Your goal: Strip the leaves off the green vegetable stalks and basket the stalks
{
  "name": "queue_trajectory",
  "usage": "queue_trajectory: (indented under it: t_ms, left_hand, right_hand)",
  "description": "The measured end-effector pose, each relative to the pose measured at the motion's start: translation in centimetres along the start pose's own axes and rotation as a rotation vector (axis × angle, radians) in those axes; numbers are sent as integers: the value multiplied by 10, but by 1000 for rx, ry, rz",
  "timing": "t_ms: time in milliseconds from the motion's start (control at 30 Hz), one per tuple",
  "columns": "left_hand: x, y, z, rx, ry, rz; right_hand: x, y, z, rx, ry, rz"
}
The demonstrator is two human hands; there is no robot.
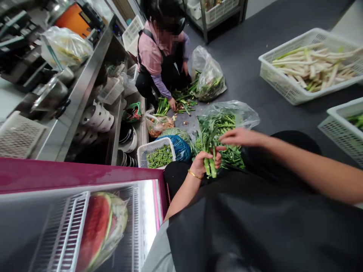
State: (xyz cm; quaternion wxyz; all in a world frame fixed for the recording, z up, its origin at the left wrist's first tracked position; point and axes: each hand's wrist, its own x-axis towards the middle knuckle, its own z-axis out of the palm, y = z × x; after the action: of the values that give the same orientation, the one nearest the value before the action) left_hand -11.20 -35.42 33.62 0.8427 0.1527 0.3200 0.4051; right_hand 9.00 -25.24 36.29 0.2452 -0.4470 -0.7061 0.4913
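My left hand (pixel 200 161), with a gold bracelet at the wrist, is wrapped round a small bunch of Chinese broccoli (pixel 209 166). Its thick pale stems point down toward me and the leaves point away. Just right of the bunch, my right hand (pixel 238 136) has its fingers stretched out toward the leaves, slightly blurred; I see nothing held in it. Beneath and beyond both hands, more leafy greens (pixel 231 158) lie on and beside an opened clear plastic bag (pixel 245 113). Left of them stands a white basket (pixel 157 142) with small cut green pieces inside.
A co-worker (pixel 159 56) crouches ahead, sorting long greens beside a clear bag (pixel 208 75). White crates (pixel 300 96) with pale stalks and greens stand right. A steel counter (pixel 82 87) runs along the left. Near left is a glass-topped fridge with cut watermelon (pixel 96 230).
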Motion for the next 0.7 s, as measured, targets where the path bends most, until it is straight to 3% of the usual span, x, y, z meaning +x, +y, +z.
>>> queue_trajectory:
  t_ms: [67,133,267,433,600,700]
  left_hand:
    - [-5,4,2,31,34,-28]
    - [-12,8,3,39,125,17]
    - [-23,1,8,64,399,280]
    - [-22,-17,24,61,445,424]
    - [-15,-20,25,120,525,369]
    - [-15,-24,20,124,568,379]
  right_hand:
    - [3,-9,28,55,-188,-37]
    - [8,-17,49,118,-241,-71]
    - [9,-29,65,282,-28,-39]
    - [-1,-39,69,383,114,-110]
    - [-24,-39,84,237,154,-210]
    - [-51,-32,84,100,88,-297]
